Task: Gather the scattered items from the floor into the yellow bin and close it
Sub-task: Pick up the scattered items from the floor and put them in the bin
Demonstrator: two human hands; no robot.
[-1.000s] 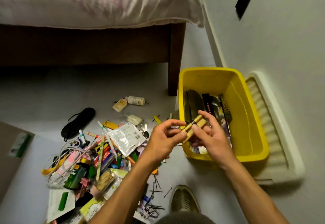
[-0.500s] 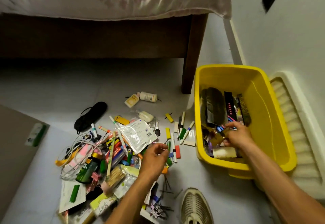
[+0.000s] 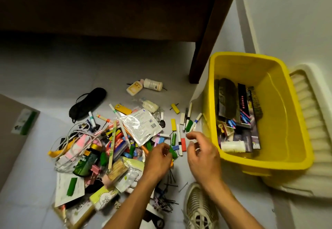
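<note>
The yellow bin [image 3: 294, 113] stands open on the right and holds dark boxes, a white roll and small packets. A pile of scattered items [image 3: 111, 146] covers the floor left of it: pens, coloured blocks, a green bottle [image 3: 86, 160], cables, a foil pouch [image 3: 142, 126]. My left hand [image 3: 158, 158] is down at the pile's right edge, its curled fingertips pinching a small green piece [image 3: 173, 152]. My right hand [image 3: 201, 155] hovers between the pile and the bin, fingers loosely curled and holding nothing.
The white ribbed lid [image 3: 305, 102] lies under and behind the bin against the wall. A dark wooden bed leg [image 3: 206, 49] stands just left of the bin. A black eye mask [image 3: 88, 102], two small bottles [image 3: 152, 85] and my shoe [image 3: 199, 209] are on the floor.
My right hand came out of the bin empty and moved left over the floor. The gold item stayed in the bin. My left hand dropped onto the green piece.
</note>
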